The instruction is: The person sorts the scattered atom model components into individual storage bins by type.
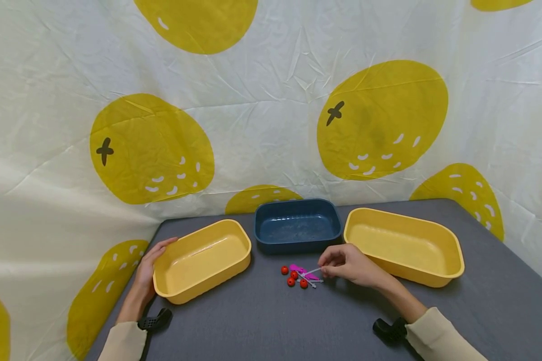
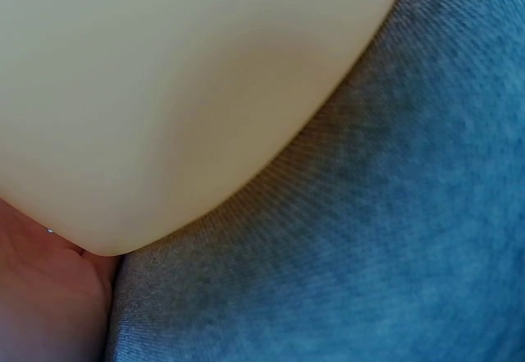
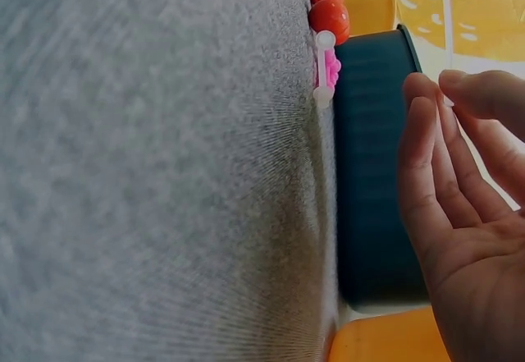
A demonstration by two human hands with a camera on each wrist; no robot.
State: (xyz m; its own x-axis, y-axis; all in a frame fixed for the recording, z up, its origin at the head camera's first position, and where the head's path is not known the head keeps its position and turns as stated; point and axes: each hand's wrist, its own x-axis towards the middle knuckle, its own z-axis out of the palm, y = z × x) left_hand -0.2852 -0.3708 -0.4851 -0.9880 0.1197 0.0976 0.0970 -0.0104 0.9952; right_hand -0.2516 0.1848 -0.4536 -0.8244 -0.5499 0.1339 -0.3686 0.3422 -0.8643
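Observation:
Pinched between the thumb and fingertips of my right hand (image 1: 350, 263) is a thin white stick (image 3: 448, 17) with a small knob at its end. Below that hand lies a small pile: red balls (image 1: 291, 282), magenta pieces (image 1: 298, 268) and more pale sticks (image 1: 313, 285). My left hand (image 1: 145, 273) rests along the outer left end of a yellow tray (image 1: 180, 296), its fingertips at the rim. In the left wrist view, part of the palm (image 2: 49, 288) shows beside the tray's wall; the thumb is hidden.
A dark blue tray (image 1: 298, 246) stands at the back middle of the grey table (image 1: 262, 326). Another yellow tray (image 1: 415, 275) stands to the right, behind my right forearm. A white curtain with yellow fruit shapes (image 1: 271, 150) hangs behind the table.

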